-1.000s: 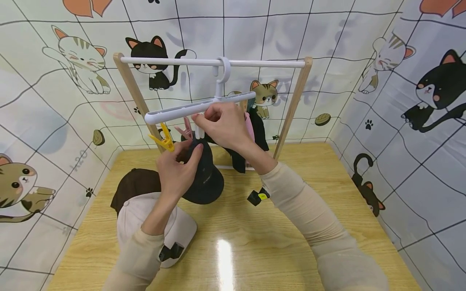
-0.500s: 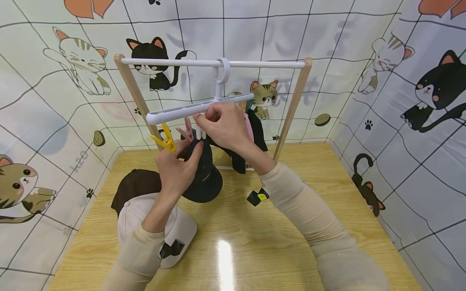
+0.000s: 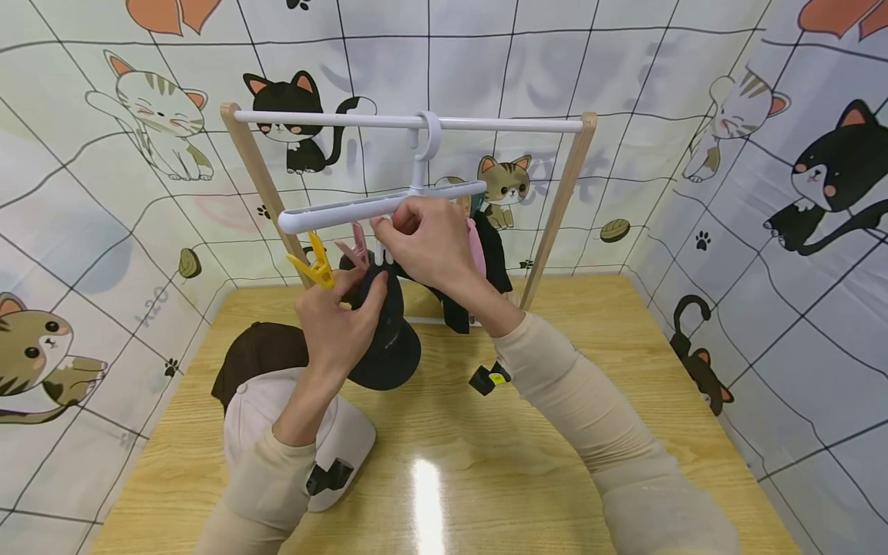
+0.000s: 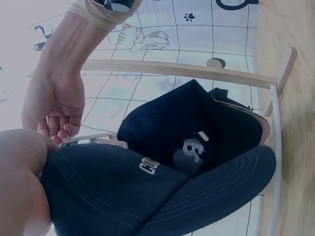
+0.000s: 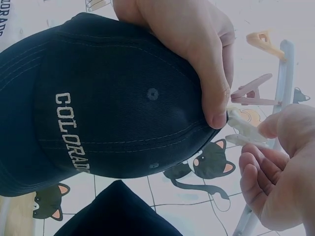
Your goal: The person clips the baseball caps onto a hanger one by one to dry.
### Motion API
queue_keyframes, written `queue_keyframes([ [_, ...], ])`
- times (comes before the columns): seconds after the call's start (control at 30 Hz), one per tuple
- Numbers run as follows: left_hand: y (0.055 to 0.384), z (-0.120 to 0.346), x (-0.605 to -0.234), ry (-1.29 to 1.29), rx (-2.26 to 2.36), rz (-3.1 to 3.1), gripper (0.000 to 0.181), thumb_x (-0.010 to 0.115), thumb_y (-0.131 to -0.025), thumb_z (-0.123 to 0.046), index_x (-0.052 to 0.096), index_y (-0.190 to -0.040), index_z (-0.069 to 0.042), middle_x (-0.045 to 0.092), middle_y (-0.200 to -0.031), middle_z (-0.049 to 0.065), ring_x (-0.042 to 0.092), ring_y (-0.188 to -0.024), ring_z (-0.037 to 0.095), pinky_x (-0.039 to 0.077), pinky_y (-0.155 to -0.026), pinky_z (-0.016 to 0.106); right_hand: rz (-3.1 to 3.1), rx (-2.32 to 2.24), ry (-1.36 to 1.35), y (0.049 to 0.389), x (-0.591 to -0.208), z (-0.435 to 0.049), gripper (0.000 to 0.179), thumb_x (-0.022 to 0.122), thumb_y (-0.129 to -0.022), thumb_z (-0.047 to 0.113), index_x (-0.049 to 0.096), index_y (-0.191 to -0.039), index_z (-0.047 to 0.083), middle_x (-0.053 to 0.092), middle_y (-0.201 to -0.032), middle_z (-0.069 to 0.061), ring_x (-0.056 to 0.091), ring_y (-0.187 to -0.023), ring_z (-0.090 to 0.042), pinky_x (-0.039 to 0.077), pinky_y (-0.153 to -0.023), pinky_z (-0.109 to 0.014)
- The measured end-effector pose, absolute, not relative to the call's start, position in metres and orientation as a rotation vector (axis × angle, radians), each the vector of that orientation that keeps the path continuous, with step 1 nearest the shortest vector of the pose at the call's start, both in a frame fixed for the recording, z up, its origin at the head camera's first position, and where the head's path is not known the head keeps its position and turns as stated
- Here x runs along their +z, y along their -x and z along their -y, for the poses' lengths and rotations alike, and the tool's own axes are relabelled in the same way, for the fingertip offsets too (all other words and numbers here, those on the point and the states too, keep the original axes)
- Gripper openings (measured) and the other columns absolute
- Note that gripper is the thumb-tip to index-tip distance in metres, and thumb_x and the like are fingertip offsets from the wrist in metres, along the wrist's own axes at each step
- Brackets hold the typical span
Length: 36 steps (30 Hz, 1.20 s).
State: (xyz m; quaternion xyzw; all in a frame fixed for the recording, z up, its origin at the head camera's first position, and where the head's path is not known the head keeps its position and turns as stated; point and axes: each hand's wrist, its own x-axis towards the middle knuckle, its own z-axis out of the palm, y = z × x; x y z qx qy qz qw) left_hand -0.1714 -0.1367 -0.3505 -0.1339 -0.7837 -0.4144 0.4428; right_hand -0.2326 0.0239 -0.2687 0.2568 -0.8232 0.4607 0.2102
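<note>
While the left hand grips the dark cap, apparently to steady it, the right hand pinches the white clip, presumably to spread it.

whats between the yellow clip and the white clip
A pink clip lies between the yellow clip and the white clip; the right wrist view shows it clearly.

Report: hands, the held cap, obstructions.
Left hand gripping dark cap, brim down. Right hand pinching white clip at cap's edge. Pink clip close beside; no blockage visible.
</note>
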Motion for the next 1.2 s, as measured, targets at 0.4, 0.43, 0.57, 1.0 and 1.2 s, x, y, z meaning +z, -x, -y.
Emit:
queue_keyframes([
  [0.4, 0.1746, 0.1341, -0.3443, 0.351, -1.053, 1.811, 0.012, 0.086, -0.095, -0.009, 0.088, -0.096, 0.002, 0.082, -0.081, 0.019, 0.067, -0.066, 0.031, 0.034, -0.068, 0.020, 2.282, 1.259, -0.688, 0.2347, -0.2707, -0.0243, 0.029, 0.079, -0.102, 0.027, 0.077, -0.081, 0.007, 0.077, -0.072, -0.007, 0.069, -0.073, -0.020, 0.045, -0.071, -0.032],
  [0.43, 0.1745, 0.1341, -0.3440, 0.353, -1.052, 1.815, 0.012, 0.086, -0.095, -0.009, 0.088, -0.097, 0.003, 0.083, -0.082, 0.019, 0.065, -0.065, 0.031, 0.033, -0.068, 0.020, 2.280, 1.256, -0.689, 0.2348, -0.2707, -0.0243, 0.029, 0.079, -0.102, 0.028, 0.077, -0.081, 0.007, 0.077, -0.072, -0.007, 0.070, -0.073, -0.020, 0.046, -0.072, -0.032],
  [0.57, 0.1737, 0.1359, -0.3436, 0.347, -1.051, 1.858, 0.016, 0.086, -0.095, -0.011, 0.088, -0.100, 0.004, 0.082, -0.083, 0.021, 0.061, -0.065, 0.028, 0.032, -0.068, 0.019, 2.275, 1.259, -0.700, 0.2355, -0.2712, -0.0240, 0.029, 0.079, -0.102, 0.027, 0.077, -0.081, 0.007, 0.078, -0.073, -0.008, 0.072, -0.074, -0.021, 0.047, -0.073, -0.033],
  [1.0, 0.1734, 0.1406, -0.3479, 0.378, -0.927, 1.953, 0.022, 0.086, -0.096, -0.016, 0.088, -0.106, 0.005, 0.083, -0.085, 0.024, 0.063, -0.059, 0.033, 0.039, -0.059, 0.034, 2.259, 1.264, -0.717, 0.2347, -0.2712, -0.0205, 0.030, 0.078, -0.102, 0.027, 0.077, -0.081, 0.006, 0.077, -0.073, -0.009, 0.070, -0.074, -0.022, 0.046, -0.073, -0.033],
  [1.2, 0.1741, 0.1415, -0.3505, 0.413, -0.891, 1.957, 0.023, 0.086, -0.097, -0.016, 0.088, -0.104, 0.006, 0.083, -0.086, 0.025, 0.063, -0.056, 0.032, 0.041, -0.055, 0.039, 2.262, 1.264, -0.703, 0.2343, -0.2712, -0.0195, 0.030, 0.078, -0.102, 0.028, 0.076, -0.080, 0.007, 0.075, -0.072, -0.008, 0.069, -0.074, -0.021, 0.045, -0.072, -0.033],
])
